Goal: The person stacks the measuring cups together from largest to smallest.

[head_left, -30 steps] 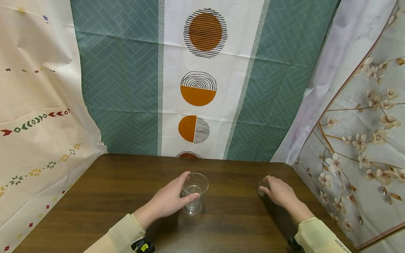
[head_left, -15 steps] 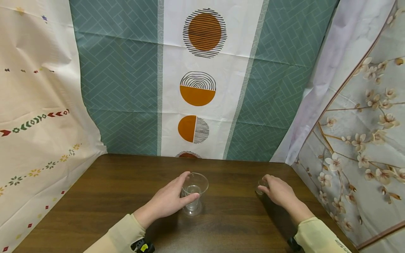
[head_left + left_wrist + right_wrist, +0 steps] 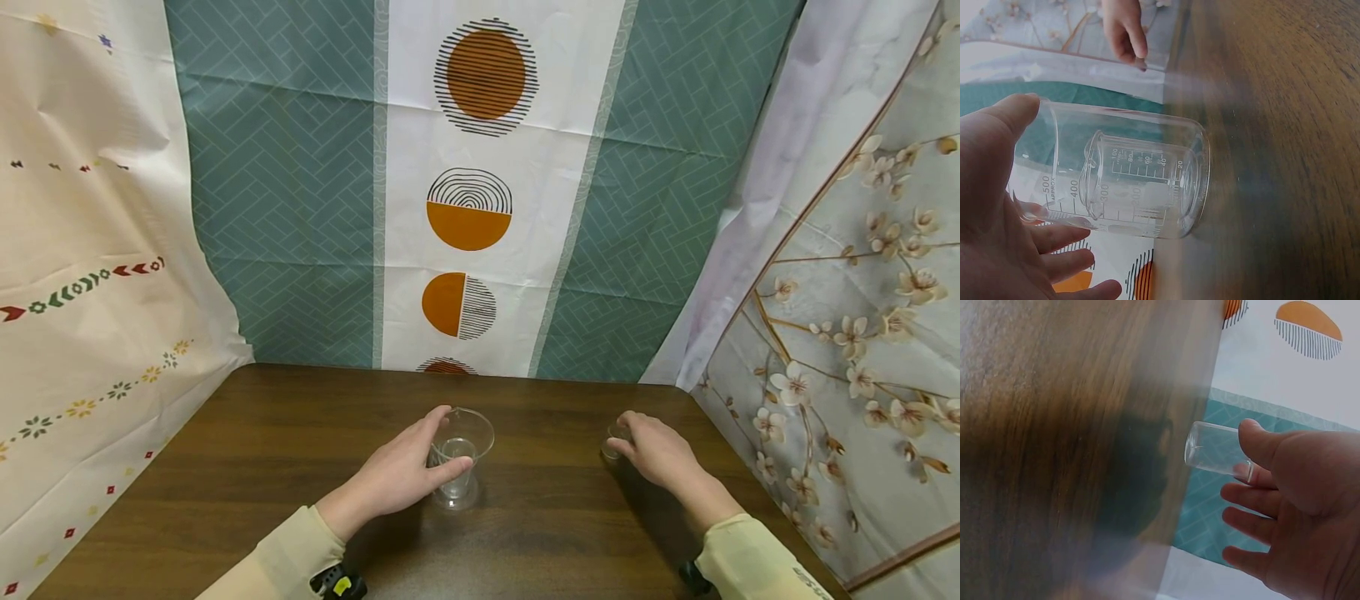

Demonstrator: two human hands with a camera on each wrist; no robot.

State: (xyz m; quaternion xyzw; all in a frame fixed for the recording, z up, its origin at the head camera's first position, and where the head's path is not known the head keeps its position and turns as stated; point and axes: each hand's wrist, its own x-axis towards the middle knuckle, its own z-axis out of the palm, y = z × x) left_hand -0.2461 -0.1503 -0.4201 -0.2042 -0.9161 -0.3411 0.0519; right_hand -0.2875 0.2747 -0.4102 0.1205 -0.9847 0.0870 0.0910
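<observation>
A large clear glass beaker (image 3: 1066,162) with white graduations up to 500 stands upright on the table. Inside it sits a smaller graduated beaker (image 3: 1141,172). My left hand (image 3: 401,475) grips the large beaker near its rim between thumb and index finger, while the other fingers stay spread. Over at the right, my right hand (image 3: 660,450) pinches a tiny clear glass beaker (image 3: 1213,447) by its upper end, between thumb and index finger. Its other fingers are loosely bent and off the glass. Whether the tiny beaker's base touches the table, I cannot tell.
The brown wooden table (image 3: 540,533) runs back to a green and white patterned curtain (image 3: 300,208). A cream cloth (image 3: 105,333) hangs along the left, and a floral cloth (image 3: 862,375) borders the right side.
My right hand has shifted slightly left and away from me with the tiny beaker. The left hand and the large beaker have stayed in place.
</observation>
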